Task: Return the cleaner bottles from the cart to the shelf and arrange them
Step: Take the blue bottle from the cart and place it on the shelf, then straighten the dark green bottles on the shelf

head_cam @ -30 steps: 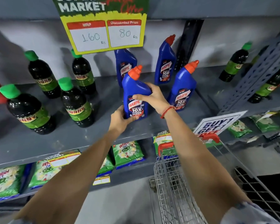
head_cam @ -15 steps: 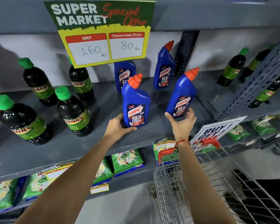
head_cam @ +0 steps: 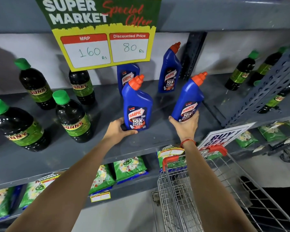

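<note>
Both forearms are bare — no sleeves in view. A thin red thread bracelet (head_cam: 187, 141) circles the right wrist, just below the right hand (head_cam: 185, 126) — nothing else worn.

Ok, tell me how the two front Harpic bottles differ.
The left bottle stands upright on the shelf, label square to the camera, with the left hand at its base. The right bottle leans to the right, its base cupped by the right hand. Both are blue with orange caps.
</note>
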{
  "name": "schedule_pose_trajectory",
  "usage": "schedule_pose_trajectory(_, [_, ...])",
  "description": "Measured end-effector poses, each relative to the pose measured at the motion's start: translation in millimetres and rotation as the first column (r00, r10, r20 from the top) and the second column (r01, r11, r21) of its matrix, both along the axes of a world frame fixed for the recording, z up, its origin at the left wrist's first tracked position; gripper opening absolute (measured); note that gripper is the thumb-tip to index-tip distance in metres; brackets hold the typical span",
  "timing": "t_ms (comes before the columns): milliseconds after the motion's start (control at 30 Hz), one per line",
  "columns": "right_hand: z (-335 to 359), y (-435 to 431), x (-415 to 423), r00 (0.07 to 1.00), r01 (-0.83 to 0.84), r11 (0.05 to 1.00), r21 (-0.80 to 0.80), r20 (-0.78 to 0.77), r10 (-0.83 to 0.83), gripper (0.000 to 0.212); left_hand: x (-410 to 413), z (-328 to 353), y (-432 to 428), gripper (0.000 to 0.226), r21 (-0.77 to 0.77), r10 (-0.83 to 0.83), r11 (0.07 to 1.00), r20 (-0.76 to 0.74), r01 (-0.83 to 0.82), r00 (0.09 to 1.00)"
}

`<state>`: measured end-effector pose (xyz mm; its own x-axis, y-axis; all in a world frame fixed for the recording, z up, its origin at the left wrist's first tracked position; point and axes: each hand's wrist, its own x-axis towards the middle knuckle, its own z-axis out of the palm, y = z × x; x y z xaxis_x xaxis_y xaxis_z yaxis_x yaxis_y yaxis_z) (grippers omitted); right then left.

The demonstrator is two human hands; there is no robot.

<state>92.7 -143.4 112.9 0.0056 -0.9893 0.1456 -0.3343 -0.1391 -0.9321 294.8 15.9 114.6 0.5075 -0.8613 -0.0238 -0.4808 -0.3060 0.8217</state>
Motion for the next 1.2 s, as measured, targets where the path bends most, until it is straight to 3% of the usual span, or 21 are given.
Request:
schedule_pose_trajectory(533, [2,7,0,1.000,0.006,1.000,0.007,-0.014,-0.006,0.114,-4,4,1,0.057,-0.004,-0.001,1.000,-0.008,0.001,1.000])
schedule_pose_trajectory(667, [5,21,-3,0.999,0.012,0.999,0.051,-0.045,-0.009,0.118,-12,10,12,0.068,-0.021,0.041,0.999,-0.050,-0.042,0.998])
schedule_pose_trajectory(767, [5,49,-5,0.993,0.105,0.994,-0.015,0.052,-0.104,0.095,-22,11,37,0.068,-0.074,0.118,0.990,-0.062,-0.123,0.991])
schedule_pose_trajectory(867, [2,107,13,0.981,0.136,0.978,-0.159,0.157,-0.111,0.058,-19,5,95,0.039,-0.209,0.234,0.947,-0.081,-0.246,0.969])
schedule_pose_trajectory(967, [-3,166,52,0.989,-0.064,0.970,-0.233,0.113,0.092,0.040,-2,-4,159,0.019,-0.302,0.403,0.856,-0.120,-0.420,0.907])
schedule_pose_trajectory(1033, [-7,193,84,0.958,-0.271,0.941,-0.203,0.035,0.284,0.046,14,-7,190,0.019,-0.353,0.556,0.744,-0.144,-0.567,0.819])
schedule_pose_trajectory(1133, [-4,222,135,0.857,-0.515,0.855,-0.057,-0.031,0.514,0.076,52,-7,224,0.041,-0.399,0.748,0.566,-0.120,-0.721,0.653])
schedule_pose_trajectory(1200, [-3,226,158,0.836,-0.547,0.837,0.006,-0.054,0.547,0.089,75,-8,229,0.068,-0.319,0.754,0.608,-0.057,-0.727,0.655])
